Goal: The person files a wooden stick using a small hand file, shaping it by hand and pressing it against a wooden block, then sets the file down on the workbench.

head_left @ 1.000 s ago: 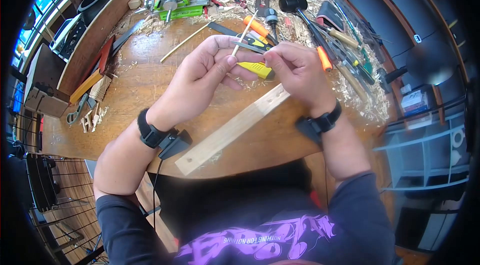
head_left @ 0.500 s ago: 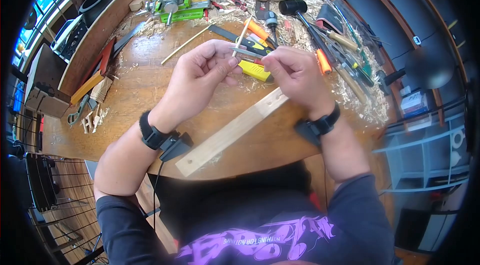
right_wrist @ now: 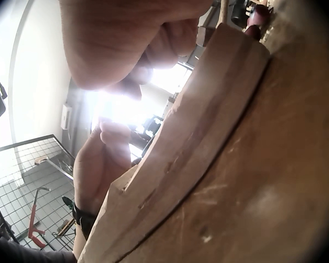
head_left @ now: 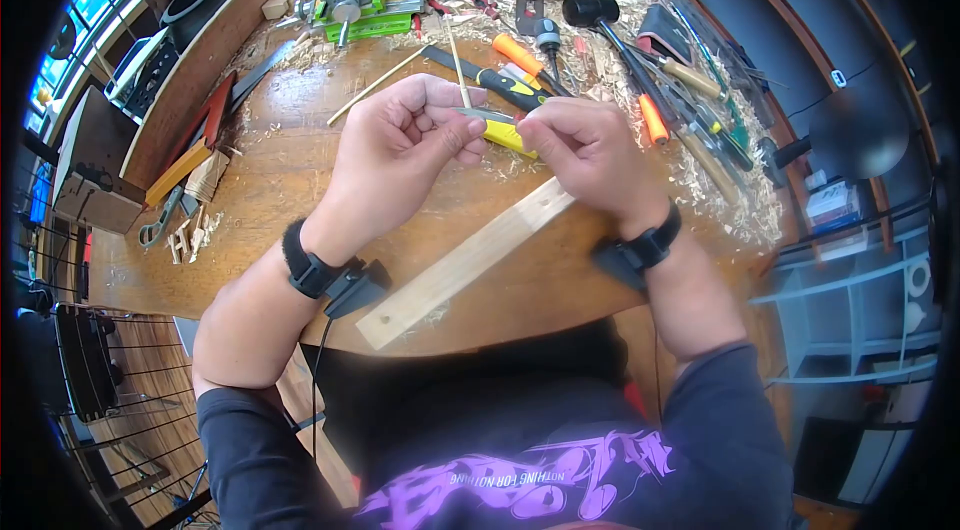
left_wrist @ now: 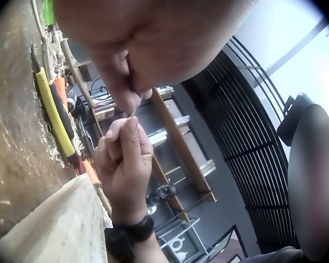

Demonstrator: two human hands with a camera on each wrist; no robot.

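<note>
In the head view my left hand (head_left: 385, 150) pinches a thin wooden stick (head_left: 457, 60) near its lower end, between thumb and fingers. My right hand (head_left: 592, 152) pinches one end of a small thin metal blade (head_left: 495, 115). The blade's other end lies against the stick at the left fingertips. Below the hands lies a long flat wooden strip (head_left: 465, 265) with holes near its ends. A yellow-handled tool (head_left: 508, 136) lies just beyond the fingertips. In the left wrist view the right hand (left_wrist: 126, 164) shows its fingertips close to the left ones.
Wood shavings and tools fill the far side of the bench, among them a black mallet (head_left: 590, 10), an orange handle (head_left: 517, 52) and a green vise (head_left: 370, 25). Scissors (head_left: 158, 222) and wood offcuts lie at the left. Another thin stick (head_left: 375, 87) rests on the table.
The stick's upper end has swung from leaning right to leaning left. Both hands stay close together, with the blade still against the stick.
</note>
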